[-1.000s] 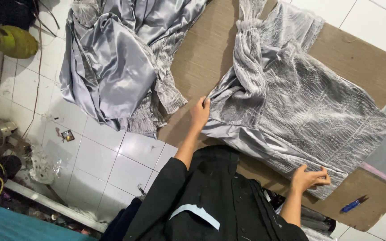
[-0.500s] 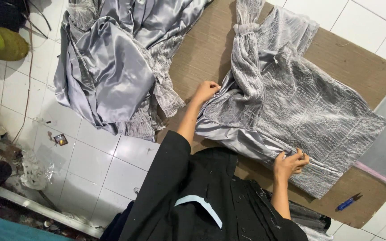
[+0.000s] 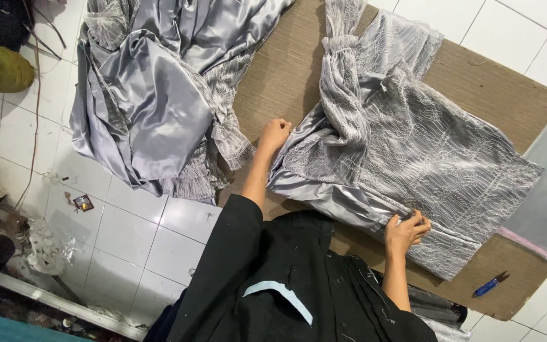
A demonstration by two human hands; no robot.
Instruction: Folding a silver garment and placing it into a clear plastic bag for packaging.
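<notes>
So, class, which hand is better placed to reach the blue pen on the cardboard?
Probably the right hand: it grips the silver lace garment near the blue pen; the left hand holds its far corner.

The floor (image 3: 128, 234) is laid with white square tiles and grey grout lines, evenly lit. A brown cardboard sheet (image 3: 476, 82) lies flat on it and serves as landmark. Left of the sheet, a small dark scrap (image 3: 83, 202) sits on the tiles; farther left lie crumpled clear plastic (image 3: 42, 244), cords and a yellow-green rounded object (image 3: 1, 68).
</notes>
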